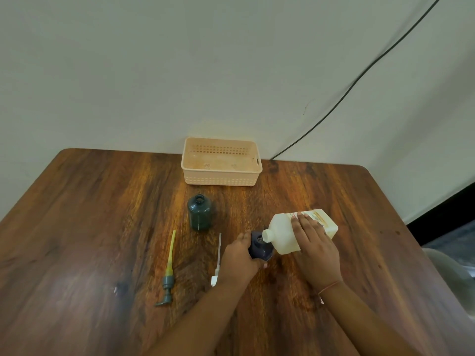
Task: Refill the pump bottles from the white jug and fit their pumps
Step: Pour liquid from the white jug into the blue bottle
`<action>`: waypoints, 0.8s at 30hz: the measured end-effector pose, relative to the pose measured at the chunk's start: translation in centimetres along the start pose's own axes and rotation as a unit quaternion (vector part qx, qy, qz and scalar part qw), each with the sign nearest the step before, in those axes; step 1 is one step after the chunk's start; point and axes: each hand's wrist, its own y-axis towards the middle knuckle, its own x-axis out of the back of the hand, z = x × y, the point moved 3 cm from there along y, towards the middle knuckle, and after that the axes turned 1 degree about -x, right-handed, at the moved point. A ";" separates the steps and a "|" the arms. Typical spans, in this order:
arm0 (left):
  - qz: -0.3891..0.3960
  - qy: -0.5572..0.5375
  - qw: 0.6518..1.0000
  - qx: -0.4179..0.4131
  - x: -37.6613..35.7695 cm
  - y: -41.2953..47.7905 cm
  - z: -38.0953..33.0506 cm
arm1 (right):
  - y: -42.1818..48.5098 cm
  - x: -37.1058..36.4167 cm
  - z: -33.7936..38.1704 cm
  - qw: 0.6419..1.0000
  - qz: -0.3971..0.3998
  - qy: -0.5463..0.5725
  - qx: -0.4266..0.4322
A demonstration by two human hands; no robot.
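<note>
Step in hand: filling dark blue bottle. Right hand grips white jug, tipped, spout at bottle mouth. Left hand wraps bottle. Green bottle left of jug, uncapped. White pump, grey pump lie further left. Next: judge level, right jug, fit white pump.

white jug label print blurred, unreadable

Left grip curled, thumb up; right grip flat, fingers spread, forearms converging.
</note>
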 end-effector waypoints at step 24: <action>-0.014 -0.009 1.000 0.003 -0.2 0.0 0.3 | 0.3 0.0 -0.1 1.000 0.005 -0.010 0.020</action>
